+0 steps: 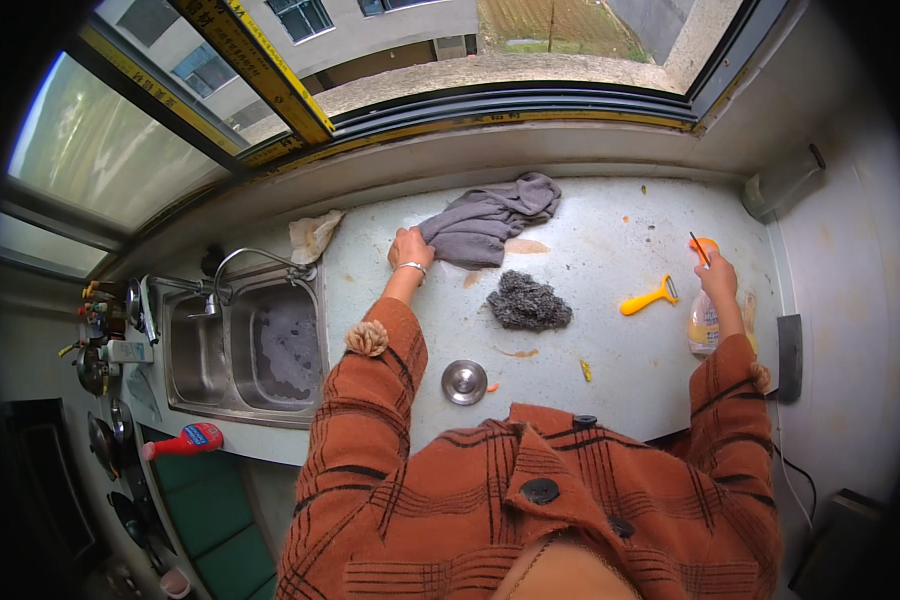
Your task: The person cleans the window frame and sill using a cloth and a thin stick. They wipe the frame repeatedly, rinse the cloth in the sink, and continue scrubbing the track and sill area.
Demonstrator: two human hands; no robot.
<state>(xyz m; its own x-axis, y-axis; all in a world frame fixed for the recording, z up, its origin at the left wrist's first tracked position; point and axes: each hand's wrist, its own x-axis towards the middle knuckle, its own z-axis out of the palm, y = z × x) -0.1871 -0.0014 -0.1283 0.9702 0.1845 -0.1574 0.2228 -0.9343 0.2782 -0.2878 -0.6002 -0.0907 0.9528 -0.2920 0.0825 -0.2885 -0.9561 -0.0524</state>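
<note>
My left hand (410, 251) grips the left end of a crumpled grey cloth (487, 221) on the pale countertop (420, 341). At the right, my right hand (718, 277) has its fingertips closed on a thin dark stick (699, 249). Just behind and below those fingers is a spray bottle (703, 326) with an orange head; whether the hand touches it, I cannot tell. A yellow peeler (649, 295) lies left of the right hand. Between my arms are a dark grey steel-wool scourer (529, 301) and a small round metal lid or dish (464, 382).
A double steel sink (277, 337) with a faucet (225, 277) is at the left, a beige rag (313, 235) behind it. A red bottle (187, 440) stands near the front edge. A glass jar (780, 184) occupies the back right corner. Food scraps (586, 370) and brown smears dot the countertop.
</note>
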